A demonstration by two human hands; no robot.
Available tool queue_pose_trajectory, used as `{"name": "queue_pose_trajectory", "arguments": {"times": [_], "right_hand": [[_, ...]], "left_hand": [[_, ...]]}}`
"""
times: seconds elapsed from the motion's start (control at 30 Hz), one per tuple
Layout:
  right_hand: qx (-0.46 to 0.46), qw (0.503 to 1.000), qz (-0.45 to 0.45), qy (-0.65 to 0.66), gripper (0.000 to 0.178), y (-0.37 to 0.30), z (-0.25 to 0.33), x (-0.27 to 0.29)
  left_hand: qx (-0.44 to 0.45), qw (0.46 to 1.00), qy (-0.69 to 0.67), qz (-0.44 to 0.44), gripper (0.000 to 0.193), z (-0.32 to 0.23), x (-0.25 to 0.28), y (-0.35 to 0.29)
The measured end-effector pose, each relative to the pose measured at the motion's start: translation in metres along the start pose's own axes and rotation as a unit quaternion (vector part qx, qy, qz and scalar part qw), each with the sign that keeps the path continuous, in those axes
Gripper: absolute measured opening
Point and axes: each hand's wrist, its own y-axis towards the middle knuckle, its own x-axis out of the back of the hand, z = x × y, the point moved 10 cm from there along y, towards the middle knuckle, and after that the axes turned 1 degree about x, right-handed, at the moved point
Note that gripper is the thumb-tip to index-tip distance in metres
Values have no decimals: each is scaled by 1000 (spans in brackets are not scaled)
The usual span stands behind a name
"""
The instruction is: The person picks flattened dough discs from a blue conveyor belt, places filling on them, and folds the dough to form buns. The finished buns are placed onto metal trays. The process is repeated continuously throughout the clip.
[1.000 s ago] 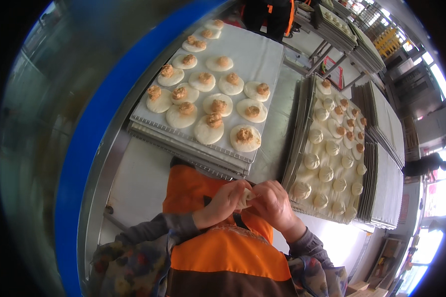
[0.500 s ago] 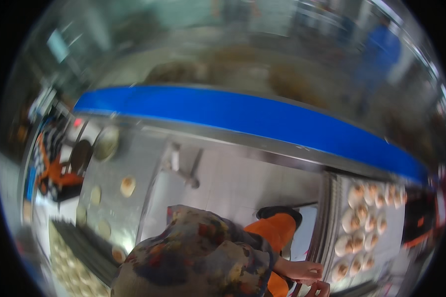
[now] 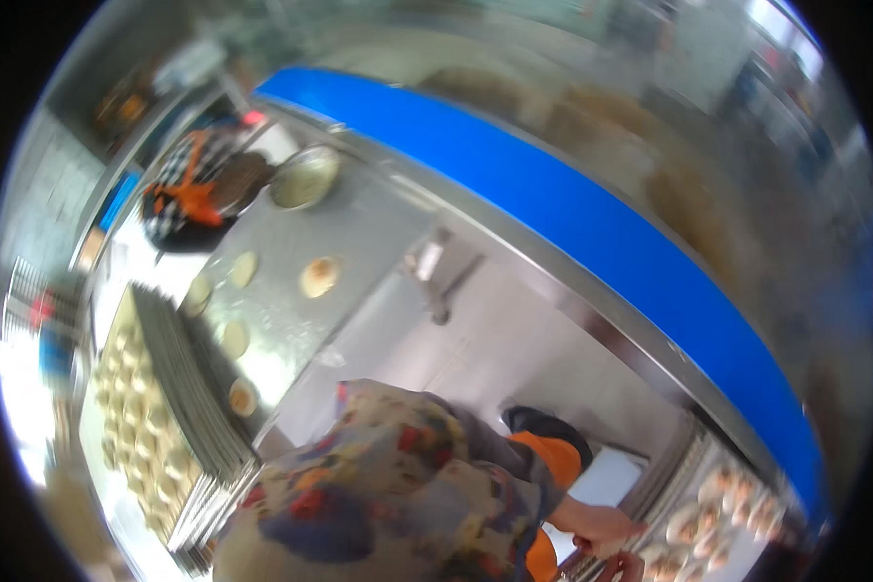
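Observation:
Low on the right, my left hand (image 3: 599, 525) reaches out past a floral sleeve (image 3: 388, 466), its fingers closed together. My right hand (image 3: 627, 566) is curled just below it, partly cut off by the lower edge. Between the fingertips there seems to be something small and pale, too blurred to name. Both hands are beside a tray of dough rounds topped with brown filling (image 3: 687, 527), apart from the rounds as far as I can see.
A long blue-edged counter (image 3: 543, 204) crosses diagonally. On the left, a metal table (image 3: 378, 218) bears a bowl (image 3: 304, 177), flat dough rounds (image 3: 235, 339) and a filled round (image 3: 320, 277). Stacked trays (image 3: 199, 398) hold dough balls (image 3: 136, 427). Orange and chequered cloth (image 3: 196, 184) shows behind.
My view has tilted and swung left, so the left table and stacked trays show more and the right tray sits lower. Both hands stay close together beside that tray.

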Motion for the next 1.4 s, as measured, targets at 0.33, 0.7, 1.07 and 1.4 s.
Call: {"name": "queue_pose_trajectory", "arguments": {"times": [0.33, 0.7, 1.07, 1.4], "right_hand": [[-37, 991, -28, 123, 43, -30, -45, 64], [-346, 878, -298, 142, 31, -129, -90, 185], [-403, 878, -236, 105, 68, -234, -151, 224], [-591, 768, -241, -61, 55, -446, -398, 298]], "left_hand": [[328, 927, -154, 95, 59, -35, -60, -21], [123, 966, 28, 225, 45, -97, -192, 49], [282, 906, -68, 308, 64, -31, -337, 82], [-170, 888, 364, 225, 35, 0, -507, 319]]}}
